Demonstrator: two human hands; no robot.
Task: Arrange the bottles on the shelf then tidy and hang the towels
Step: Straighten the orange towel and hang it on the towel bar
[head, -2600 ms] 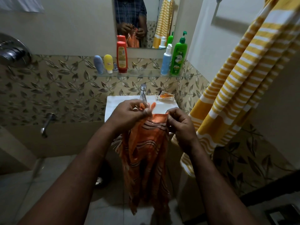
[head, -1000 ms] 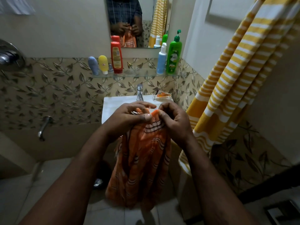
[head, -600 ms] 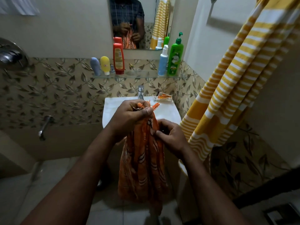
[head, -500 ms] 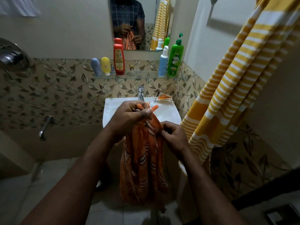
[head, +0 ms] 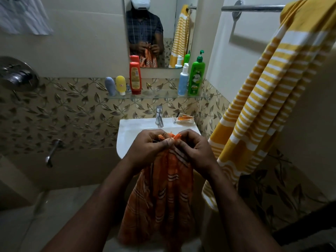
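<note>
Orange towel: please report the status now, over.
Left hand and right hand both pinch top edge of orange towel; it hangs before sink. Not hung yet. Yellow striped towel drapes bar; part of bar bare.

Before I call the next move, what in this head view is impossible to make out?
1. Head view: top corners of the orange striped towel, bunched inside the left hand and right hand that pinch it.
2. Its lower end, lost in shadow near the bottom edge.
3. Right end of the steel towel rail, covered by the yellow-and-white striped towel.
4. Small metallic item beside the red bottle on the glass shelf: too small to identify.
</note>
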